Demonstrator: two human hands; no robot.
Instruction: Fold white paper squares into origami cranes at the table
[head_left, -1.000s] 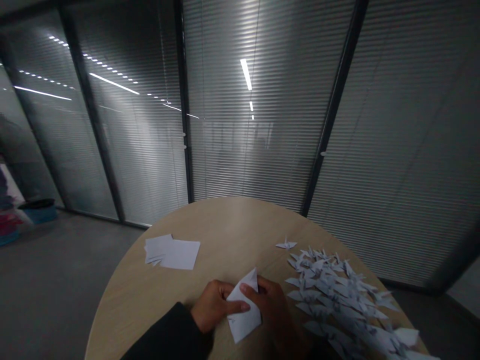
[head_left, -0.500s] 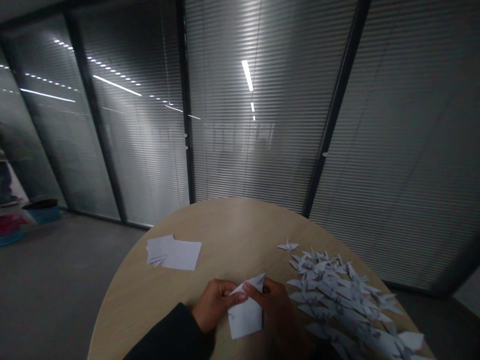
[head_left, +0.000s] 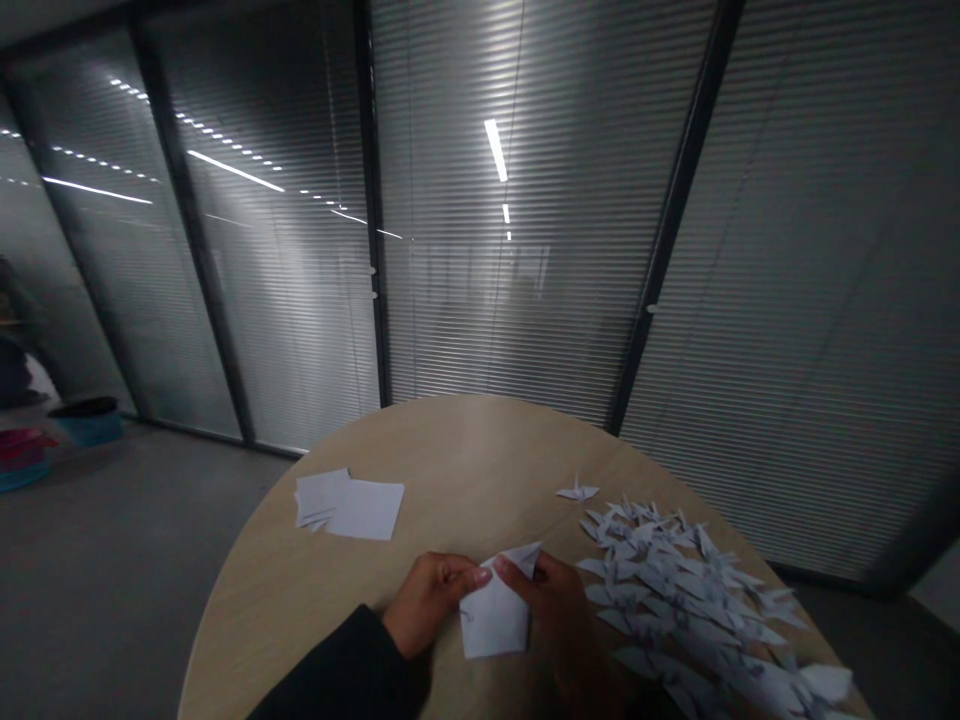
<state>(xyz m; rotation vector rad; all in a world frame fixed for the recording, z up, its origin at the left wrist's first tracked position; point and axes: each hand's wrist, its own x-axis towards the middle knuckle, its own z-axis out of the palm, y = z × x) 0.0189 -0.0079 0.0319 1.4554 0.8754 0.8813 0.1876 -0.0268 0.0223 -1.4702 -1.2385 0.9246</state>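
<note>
Since a second ago the sheet (head_left: 495,615) has been folded lower: its raised point, which stood up between the fingers, now lies flatter and juts toward the cranes, and the lower corner has drawn in closer to the palms. Both hands pinch it. The left hand (head_left: 431,610) is closed on the sheet's near-left edge with thumb and forefinger, and the right hand (head_left: 551,610) grips the opposite side, its forefinger laid across the top fold. The sheet sits on the table (head_left: 450,450) at the near edge, just left of the crane pile (head_left: 675,600) (dozens of small white folded birds, one lone crane (head_left: 576,491) a little beyond the rest). Farther left of the sheet, well apart, lies a small stack of flat squares (head_left: 349,503).

I judge the sheet very light, thin and limp, quick to crease wrongly or slip on the smooth wood; it is best held at the folded edges and corners, where the layers are stiffer, with light pressure.
</note>
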